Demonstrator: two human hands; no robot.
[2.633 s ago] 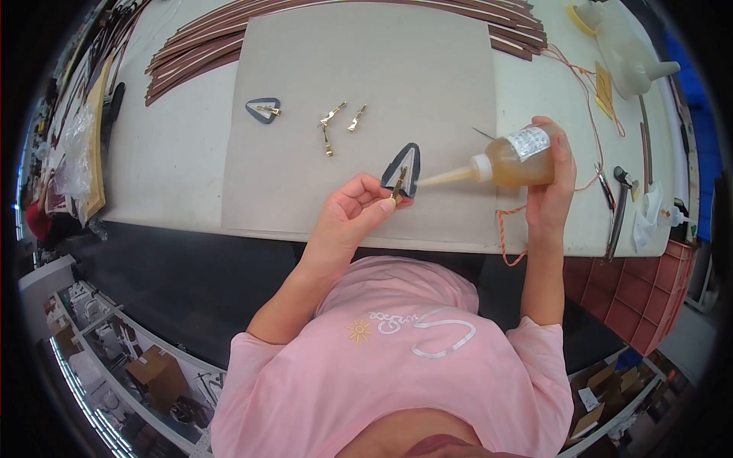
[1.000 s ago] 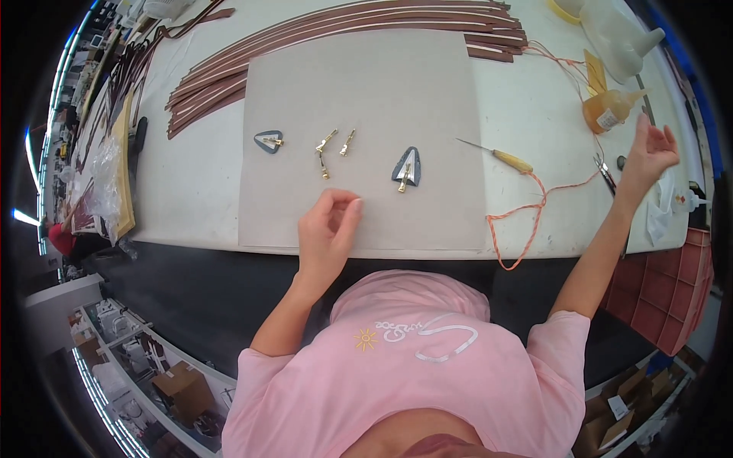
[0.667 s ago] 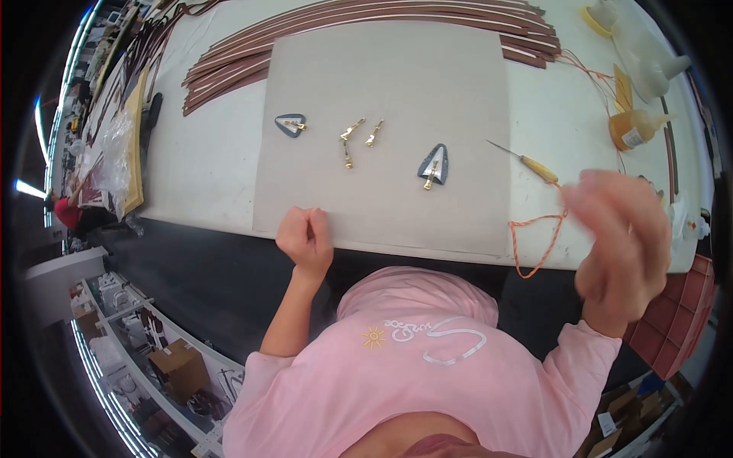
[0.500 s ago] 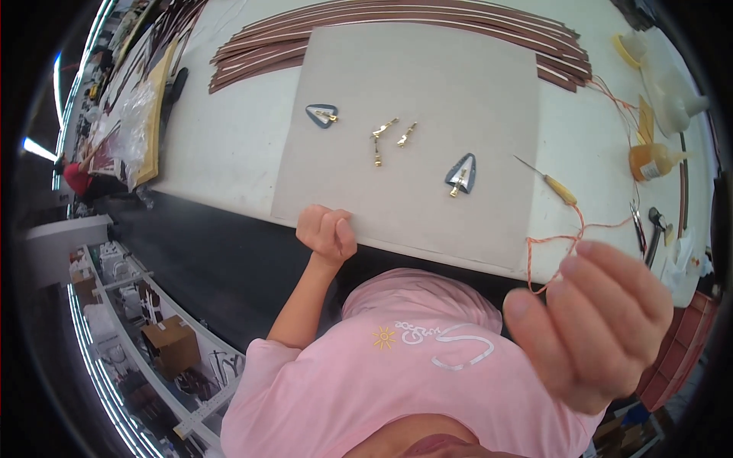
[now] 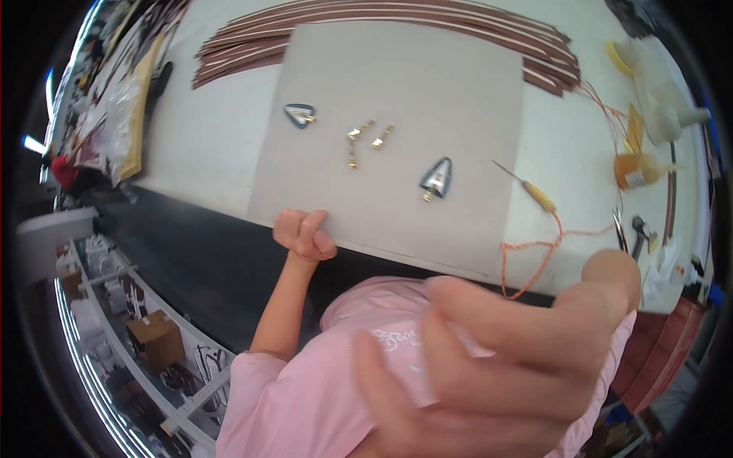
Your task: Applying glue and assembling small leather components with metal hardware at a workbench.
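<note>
My left hand [image 5: 304, 233] rests at the front edge of a grey sheet [image 5: 328, 76], its fingers curled in and nothing seen in them. Close to the camera, my right hand [image 5: 519, 351] is raised, blurred by motion, fingers apart and holding nothing visible. Two small dark-blue triangular pieces lie on the sheet: the left piece [image 5: 300, 115] and the right piece [image 5: 436, 179], each with a gold metal part on it. Between them are several loose gold metal fittings [image 5: 383, 137]. An awl [image 5: 539, 195] with a yellow handle lies right of the sheet, beside orange cord [image 5: 532, 246].
Long brown strips [image 5: 382, 14] span the table's far side. At right stand an amber bottle [image 5: 636, 172] and a whitish container [image 5: 664, 114], with hand tools [image 5: 640, 233] nearer. A red crate [image 5: 655, 351] is below right. Shelving [image 5: 145, 320] and a person [image 5: 69, 174] are at left.
My right hand has moved left and closer to the camera, and its fingers have spread. My left hand stays at the sheet's edge, its index finger slightly straighter. The whole view has shifted slightly.
</note>
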